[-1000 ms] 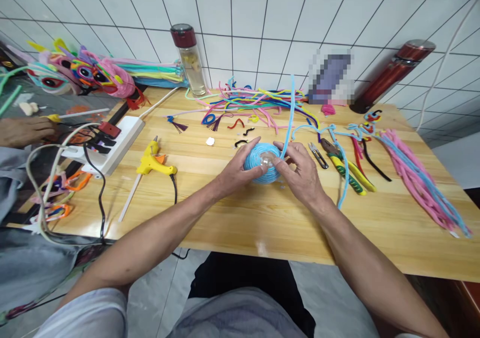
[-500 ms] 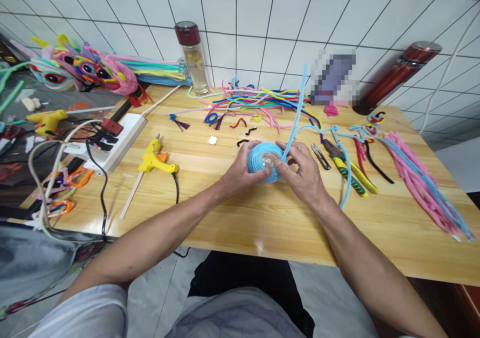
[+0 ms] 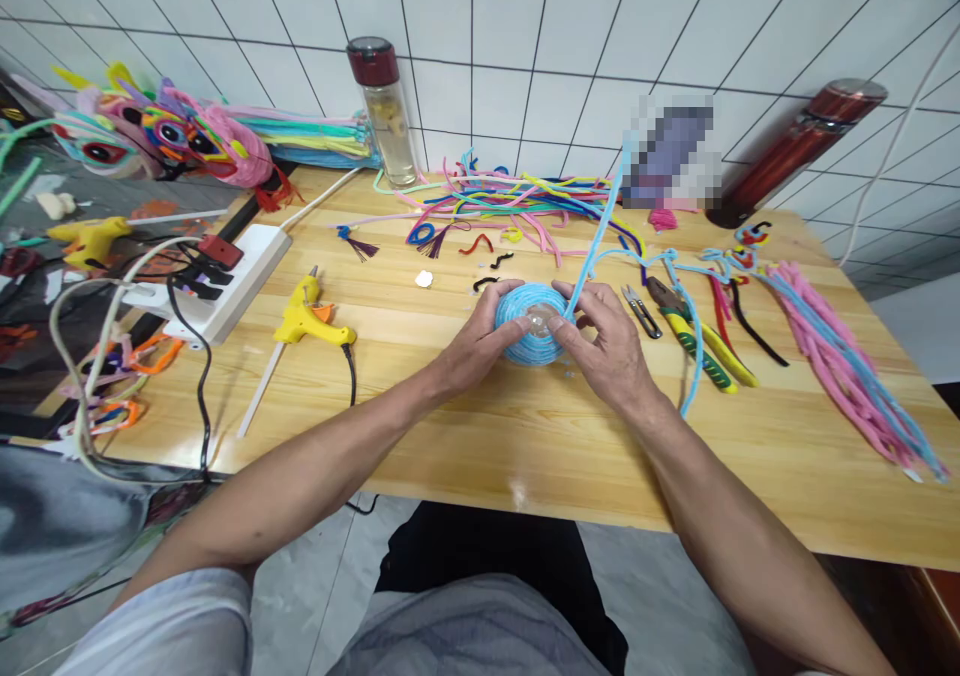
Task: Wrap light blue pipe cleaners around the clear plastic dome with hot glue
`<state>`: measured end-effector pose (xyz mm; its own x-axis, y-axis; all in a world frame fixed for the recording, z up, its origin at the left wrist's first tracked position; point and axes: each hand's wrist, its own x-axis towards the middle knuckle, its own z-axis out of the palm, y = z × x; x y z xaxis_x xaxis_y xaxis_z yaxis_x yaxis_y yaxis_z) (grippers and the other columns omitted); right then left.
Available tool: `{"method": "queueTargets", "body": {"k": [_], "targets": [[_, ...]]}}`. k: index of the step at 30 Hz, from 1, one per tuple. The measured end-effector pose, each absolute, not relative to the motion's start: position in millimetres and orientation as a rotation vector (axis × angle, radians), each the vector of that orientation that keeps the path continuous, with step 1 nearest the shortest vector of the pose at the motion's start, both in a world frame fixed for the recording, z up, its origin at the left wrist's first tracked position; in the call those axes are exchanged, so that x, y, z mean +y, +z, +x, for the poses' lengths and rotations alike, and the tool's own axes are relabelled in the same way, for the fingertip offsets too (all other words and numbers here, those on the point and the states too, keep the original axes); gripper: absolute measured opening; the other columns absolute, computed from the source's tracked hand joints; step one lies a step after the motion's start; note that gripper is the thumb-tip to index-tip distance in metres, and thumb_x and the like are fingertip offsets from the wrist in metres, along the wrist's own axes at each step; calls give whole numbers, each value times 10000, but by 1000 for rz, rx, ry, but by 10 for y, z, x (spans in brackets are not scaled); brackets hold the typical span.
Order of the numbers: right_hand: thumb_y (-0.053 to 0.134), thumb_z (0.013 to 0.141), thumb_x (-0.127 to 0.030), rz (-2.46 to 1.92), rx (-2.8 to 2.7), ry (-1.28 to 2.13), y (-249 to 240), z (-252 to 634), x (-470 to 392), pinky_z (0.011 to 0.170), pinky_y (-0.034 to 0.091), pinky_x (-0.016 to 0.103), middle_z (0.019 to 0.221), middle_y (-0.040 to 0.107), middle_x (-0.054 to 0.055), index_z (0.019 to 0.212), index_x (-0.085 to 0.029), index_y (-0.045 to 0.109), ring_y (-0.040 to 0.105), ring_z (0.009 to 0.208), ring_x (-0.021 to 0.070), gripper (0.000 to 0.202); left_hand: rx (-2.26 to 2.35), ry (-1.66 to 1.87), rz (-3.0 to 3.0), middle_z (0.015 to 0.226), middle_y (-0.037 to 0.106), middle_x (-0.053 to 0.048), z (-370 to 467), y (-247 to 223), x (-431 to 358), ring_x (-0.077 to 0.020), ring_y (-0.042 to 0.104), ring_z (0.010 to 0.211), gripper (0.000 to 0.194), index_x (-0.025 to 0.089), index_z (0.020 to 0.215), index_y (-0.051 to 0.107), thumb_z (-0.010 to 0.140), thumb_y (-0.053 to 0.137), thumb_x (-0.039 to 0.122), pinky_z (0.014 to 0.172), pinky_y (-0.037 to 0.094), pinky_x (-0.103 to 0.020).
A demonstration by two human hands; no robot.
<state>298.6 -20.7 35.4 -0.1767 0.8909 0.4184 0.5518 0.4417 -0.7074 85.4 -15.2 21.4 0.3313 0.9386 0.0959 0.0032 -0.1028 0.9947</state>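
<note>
Between my hands, over the table's middle, is a round coil of light blue pipe cleaner [image 3: 525, 299] wound about a clear, shiny centre [image 3: 538, 316]. My left hand [image 3: 478, 344] grips its left side, thumb lying across the top. On the right side, my right hand [image 3: 609, 344] pinches the coil near the place where a loose strand of blue pipe cleaner [image 3: 598, 241] sticks up and away. Both sets of fingertips are partly hidden behind the coil. Just right of my right hand lie small thread snips [image 3: 641, 313] and pliers with green and yellow handles [image 3: 697, 341].
A yellow glue gun [image 3: 309, 318] and a white power strip [image 3: 240, 281] lie to the left. Loose coloured pipe cleaners [image 3: 517, 201] spread along the wall near a glass bottle [image 3: 390, 126]. A red flask [image 3: 806, 151] and a pink bundle of pipe cleaners [image 3: 829, 356] are on the right.
My left thumb has shifted slightly up across the coil's top. The upright blue strand leans a little further right. The grip of both hands stays about the same.
</note>
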Motion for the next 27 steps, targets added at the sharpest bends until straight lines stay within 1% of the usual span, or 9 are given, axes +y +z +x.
{"method": "queueTargets", "body": {"k": [3, 7, 12, 16, 20, 22, 25, 27], "targets": [[607, 1006, -672, -1227, -1857, 501, 348, 2987, -206, 870, 628, 457, 1147, 692, 110, 1368, -266, 752, 664, 976, 262, 563, 902, 1004, 1445, 1516, 541, -119, 853, 204, -137, -334, 517, 1449, 628, 235, 1440, 454, 935, 658, 549, 1261, 423, -521], [614, 1007, -657, -1218, -1846, 497, 342, 2978, -209, 871, 626, 454, 1157, 689, 115, 1363, -250, 755, 661, 969, 258, 559, 899, 992, 1444, 1548, 505, -139, 845, 191, -138, -346, 493, 1472, 668, 221, 1470, 420, 939, 647, 557, 1278, 400, -542], [623, 1003, -651, -1231, -1841, 498, 349, 2968, -211, 855, 625, 444, 1139, 690, 108, 1356, -253, 757, 660, 963, 255, 549, 917, 977, 1473, 1608, 463, -156, 843, 184, -157, -358, 462, 1513, 770, 224, 1516, 393, 898, 742, 522, 1287, 394, -550], [620, 1001, -665, -1220, -1834, 507, 356, 2968, -211, 849, 625, 443, 1144, 697, 115, 1357, -240, 755, 664, 964, 256, 570, 925, 993, 1492, 1607, 493, -148, 833, 198, -132, -367, 467, 1515, 755, 229, 1515, 449, 892, 759, 522, 1280, 403, -545], [620, 999, -680, -1219, -1828, 525, 352, 2965, -212, 856, 625, 441, 1154, 700, 112, 1367, -248, 748, 673, 974, 256, 582, 944, 970, 1540, 1609, 496, -139, 781, 246, -77, -389, 466, 1516, 745, 231, 1489, 530, 858, 784, 536, 1295, 378, -559], [626, 997, -678, -1219, -1827, 533, 349, 2966, -213, 861, 624, 441, 1165, 699, 113, 1374, -245, 744, 675, 970, 253, 586, 947, 947, 1563, 1622, 483, -135, 757, 258, -60, -401, 451, 1529, 754, 233, 1504, 535, 857, 775, 538, 1306, 357, -581], [634, 1000, -663, -1222, -1841, 548, 347, 2977, -210, 859, 624, 437, 1172, 695, 111, 1385, -247, 736, 677, 969, 250, 577, 971, 976, 1585, 1669, 439, -127, 757, 232, -66, -410, 391, 1576, 797, 249, 1541, 506, 858, 783, 550, 1328, 318, -604], [640, 998, -654, -1232, -1845, 555, 343, 2985, -204, 842, 625, 430, 1170, 690, 109, 1388, -252, 734, 677, 967, 250, 567, 994, 1049, 1573, 1669, 442, -126, 781, 190, -91, -407, 374, 1586, 834, 264, 1555, 481, 851, 805, 572, 1325, 328, -609]]}}
